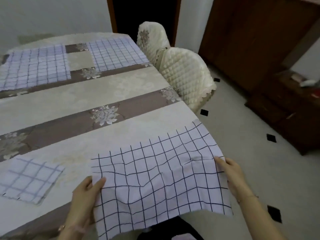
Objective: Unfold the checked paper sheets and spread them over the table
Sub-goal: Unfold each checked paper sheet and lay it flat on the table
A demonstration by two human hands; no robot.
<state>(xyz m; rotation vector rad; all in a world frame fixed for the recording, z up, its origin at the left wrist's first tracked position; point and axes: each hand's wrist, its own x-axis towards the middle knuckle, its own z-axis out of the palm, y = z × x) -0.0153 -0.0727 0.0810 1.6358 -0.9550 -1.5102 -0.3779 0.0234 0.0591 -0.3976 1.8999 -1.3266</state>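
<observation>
Table [52, 104] covered by cream tablecloth [138, 80] with brown floral bands; far-left checked sheet [34, 68] lay open and flat at far end; far-right checked sheet [117, 54] lay open beside it, apart, strip of cloth between; folded checked sheet [29, 179] lay near front left; rumpled checked sheet [155, 179] spread over near right corner, front part overhanging edge, pinched at side edges by left hand [86, 196] and right hand [232, 175].

Four checked sheets [155, 179] [34, 66] [117, 54] [29, 181], two hands [84, 196] [232, 177] and, it seems, two covered chairs [187, 75] [152, 37].
</observation>
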